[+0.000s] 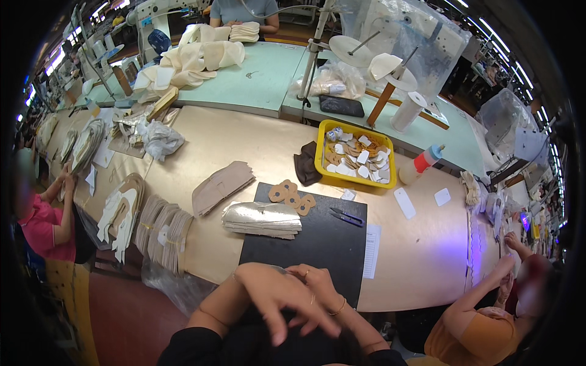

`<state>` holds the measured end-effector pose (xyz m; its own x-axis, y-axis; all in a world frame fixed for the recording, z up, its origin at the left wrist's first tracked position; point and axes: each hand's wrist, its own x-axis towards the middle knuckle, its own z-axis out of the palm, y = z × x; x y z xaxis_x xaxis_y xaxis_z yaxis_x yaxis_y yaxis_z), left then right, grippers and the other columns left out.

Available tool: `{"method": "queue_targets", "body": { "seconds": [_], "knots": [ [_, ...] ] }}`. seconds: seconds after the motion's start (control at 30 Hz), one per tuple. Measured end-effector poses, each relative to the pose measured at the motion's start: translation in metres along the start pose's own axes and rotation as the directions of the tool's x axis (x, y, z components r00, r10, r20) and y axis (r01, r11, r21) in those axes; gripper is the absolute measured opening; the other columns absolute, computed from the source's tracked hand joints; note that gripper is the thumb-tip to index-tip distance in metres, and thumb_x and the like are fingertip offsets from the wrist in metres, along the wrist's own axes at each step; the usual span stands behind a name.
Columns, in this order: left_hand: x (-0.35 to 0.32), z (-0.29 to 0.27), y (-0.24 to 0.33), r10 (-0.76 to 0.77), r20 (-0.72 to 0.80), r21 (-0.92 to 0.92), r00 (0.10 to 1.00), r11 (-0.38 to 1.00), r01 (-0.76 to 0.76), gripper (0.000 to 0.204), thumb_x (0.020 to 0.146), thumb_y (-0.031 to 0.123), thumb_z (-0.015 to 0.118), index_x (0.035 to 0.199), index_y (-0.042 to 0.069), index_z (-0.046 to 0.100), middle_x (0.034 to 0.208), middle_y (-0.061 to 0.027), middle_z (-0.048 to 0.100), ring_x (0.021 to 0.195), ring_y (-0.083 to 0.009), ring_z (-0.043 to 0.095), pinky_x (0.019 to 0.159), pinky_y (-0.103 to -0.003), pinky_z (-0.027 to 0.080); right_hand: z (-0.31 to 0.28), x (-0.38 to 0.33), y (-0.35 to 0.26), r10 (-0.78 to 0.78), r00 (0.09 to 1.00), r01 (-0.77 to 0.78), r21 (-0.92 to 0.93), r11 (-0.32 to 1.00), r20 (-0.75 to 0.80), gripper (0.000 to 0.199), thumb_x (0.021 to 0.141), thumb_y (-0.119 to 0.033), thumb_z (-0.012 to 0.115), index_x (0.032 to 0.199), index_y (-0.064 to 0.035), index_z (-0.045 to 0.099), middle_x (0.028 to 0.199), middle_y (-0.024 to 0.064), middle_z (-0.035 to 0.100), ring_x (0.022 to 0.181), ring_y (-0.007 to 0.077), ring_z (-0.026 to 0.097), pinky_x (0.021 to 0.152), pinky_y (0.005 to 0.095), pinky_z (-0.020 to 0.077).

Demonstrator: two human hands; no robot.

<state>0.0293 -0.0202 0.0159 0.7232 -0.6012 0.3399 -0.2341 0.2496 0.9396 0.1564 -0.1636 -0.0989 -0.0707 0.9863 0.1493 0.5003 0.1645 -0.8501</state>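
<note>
My left hand (284,296) hangs bent at the wrist at the table's near edge, its fingers spread and nothing in them. Just behind it is my right hand (314,279), with a ring and a bracelet on that arm. Its fingers bend toward the back of my left hand, and their tips are partly hidden. Beyond both hands lies a black mat (329,250). On it rest a stack of shiny silver-gold cut pieces (262,219), several tan pieces with dark round spots (293,198) and dark thread snips (347,216).
A yellow tray (357,179) of small tan and white pieces stands beyond the mat, beside a red-and-clear squeeze bottle (421,165). Beige stacks (223,187) and tied bundles (163,232) lie left. A printed sheet (371,251) sits right. Co-workers sit left, right and across.
</note>
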Motion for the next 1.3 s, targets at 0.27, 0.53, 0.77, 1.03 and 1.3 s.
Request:
{"method": "queue_targets", "body": {
  "seconds": [0.27,0.53,0.77,1.03,1.3],
  "knots": [
    [0.050,-0.015,-0.074,-0.289,-0.743,-0.331,0.604,0.943,0.044,0.039,0.097,0.013,0.070,0.134,0.005,0.062,0.104,-0.0036,0.064,0.097,-0.0132,0.062,0.093,-0.029,0.051,0.032,-0.020,0.040,0.249,0.968,-0.248,-0.033,0.968,0.034,0.056,0.097,-0.012,0.065,0.148,-0.0040,0.041,0.138,0.0141,0.053,0.127,0.0243,0.055,0.103,0.0427,0.0461],
    [0.032,-0.011,0.054,0.466,-0.605,0.645,0.645,0.762,0.054,0.031,0.088,0.002,0.068,0.119,0.005,0.072,0.105,-0.0096,0.069,0.094,-0.0231,0.066,0.084,-0.039,0.049,0.011,0.006,-0.004,0.079,0.969,-0.086,-0.019,0.996,-0.236,0.031,0.090,-0.015,0.069,0.118,-0.0033,0.065,0.109,0.0151,0.070,0.100,0.0329,0.069,0.086,0.0429,0.0541],
    [0.048,-0.015,0.127,0.752,-0.234,0.964,0.616,0.264,0.044,0.018,0.083,0.005,0.074,0.099,0.012,0.077,0.101,-0.0031,0.069,0.093,-0.0208,0.068,0.076,-0.037,0.047,0.002,0.015,-0.014,0.017,0.985,-0.028,-0.059,0.998,-0.173,0.020,0.087,-0.014,0.069,0.104,-0.0031,0.069,0.098,0.0157,0.071,0.089,0.0370,0.069,0.075,0.0440,0.0552],
    [0.088,0.019,0.122,0.977,-0.082,0.899,0.197,-0.013,0.438,0.011,0.077,0.018,0.074,0.086,0.014,0.068,0.087,0.0010,0.067,0.080,-0.0164,0.064,0.075,-0.037,0.048,0.005,0.011,-0.011,0.125,0.985,-0.131,-0.052,0.990,-0.116,0.019,0.093,-0.022,0.073,0.105,-0.0075,0.075,0.092,0.0078,0.074,0.072,0.0240,0.071,0.060,0.0318,0.0549],
    [0.069,0.020,0.148,0.957,-0.055,0.841,0.283,-0.108,0.530,0.010,0.077,0.018,0.073,0.079,0.013,0.065,0.084,0.0036,0.068,0.078,-0.0118,0.065,0.074,-0.034,0.047,0.007,0.012,-0.013,0.130,0.981,-0.134,-0.016,0.991,-0.141,0.017,0.093,-0.020,0.073,0.103,-0.0063,0.075,0.090,0.0091,0.074,0.067,0.0249,0.070,0.061,0.0330,0.0547]
  ]
}}
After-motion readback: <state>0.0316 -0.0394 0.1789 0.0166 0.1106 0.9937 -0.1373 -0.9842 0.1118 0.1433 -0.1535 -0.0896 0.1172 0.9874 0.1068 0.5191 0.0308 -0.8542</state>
